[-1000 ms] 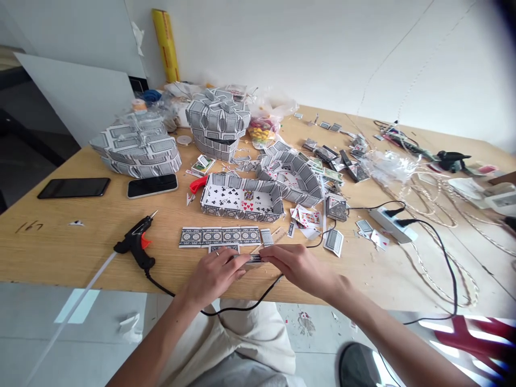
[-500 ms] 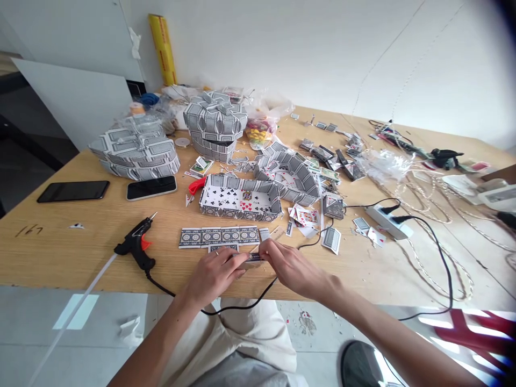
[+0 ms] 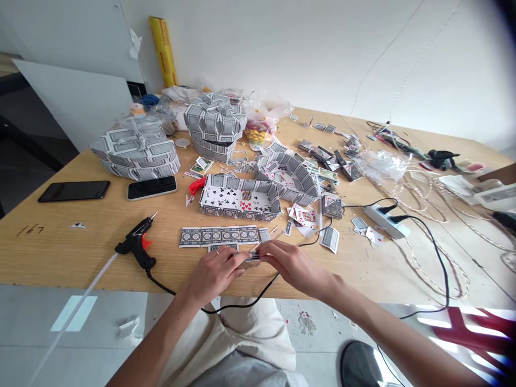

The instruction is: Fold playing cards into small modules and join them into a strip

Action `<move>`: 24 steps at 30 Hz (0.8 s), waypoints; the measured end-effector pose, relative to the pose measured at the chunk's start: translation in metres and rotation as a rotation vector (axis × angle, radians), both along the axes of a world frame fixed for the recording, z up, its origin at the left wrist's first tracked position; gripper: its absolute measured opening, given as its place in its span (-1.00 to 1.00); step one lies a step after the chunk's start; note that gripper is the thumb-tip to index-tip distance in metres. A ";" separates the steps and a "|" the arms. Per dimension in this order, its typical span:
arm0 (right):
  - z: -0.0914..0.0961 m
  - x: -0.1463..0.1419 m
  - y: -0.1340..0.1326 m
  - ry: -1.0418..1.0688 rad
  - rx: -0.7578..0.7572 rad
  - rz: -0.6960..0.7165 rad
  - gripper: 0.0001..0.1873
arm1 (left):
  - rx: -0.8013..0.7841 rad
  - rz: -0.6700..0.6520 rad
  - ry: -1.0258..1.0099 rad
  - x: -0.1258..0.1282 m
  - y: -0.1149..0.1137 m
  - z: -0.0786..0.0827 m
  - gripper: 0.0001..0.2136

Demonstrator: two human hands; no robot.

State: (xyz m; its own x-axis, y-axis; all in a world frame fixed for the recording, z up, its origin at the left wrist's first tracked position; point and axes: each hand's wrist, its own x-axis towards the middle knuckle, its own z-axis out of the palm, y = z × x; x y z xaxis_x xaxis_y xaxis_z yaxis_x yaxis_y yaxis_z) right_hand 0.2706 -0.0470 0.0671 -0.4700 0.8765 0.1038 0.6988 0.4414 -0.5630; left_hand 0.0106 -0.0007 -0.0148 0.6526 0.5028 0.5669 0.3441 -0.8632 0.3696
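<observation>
My left hand (image 3: 212, 277) and my right hand (image 3: 292, 267) meet at the table's front edge, both pinching a small folded piece of playing card (image 3: 252, 257) between their fingertips. Just beyond them lies a strip of joined grey-patterned card backs (image 3: 213, 236), with a shorter piece (image 3: 223, 247) partly behind my left fingers. A black hot glue gun (image 3: 137, 248) with a red trigger lies left of my left hand, its glue stick pointing toward the table's edge. A shallow box made of playing cards (image 3: 239, 212) stands beyond the strip.
The wooden table (image 3: 60, 252) holds two phones (image 3: 152, 187), card-built constructions (image 3: 213, 126), scattered card scraps, a power strip (image 3: 385, 221) and tangled cord (image 3: 435, 269). The glue gun's black cable (image 3: 242, 308) runs below my forearms. My knees show beneath the table edge.
Both hands keep pinching the small card piece, and my right fingers sit slightly closer to it. The whole scene has shifted slightly in view with my head.
</observation>
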 end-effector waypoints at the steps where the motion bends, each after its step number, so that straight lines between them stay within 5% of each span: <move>1: 0.000 -0.001 0.000 -0.025 0.001 0.008 -0.77 | 0.001 0.000 -0.002 0.000 0.000 0.000 -0.64; 12: -0.004 -0.004 0.004 -0.135 0.013 0.035 -0.76 | 0.026 -0.014 -0.012 0.001 0.000 0.006 -0.64; 24: -0.001 0.006 0.003 0.207 -0.193 -0.088 -0.84 | 0.007 0.016 0.013 0.000 -0.001 0.004 -0.64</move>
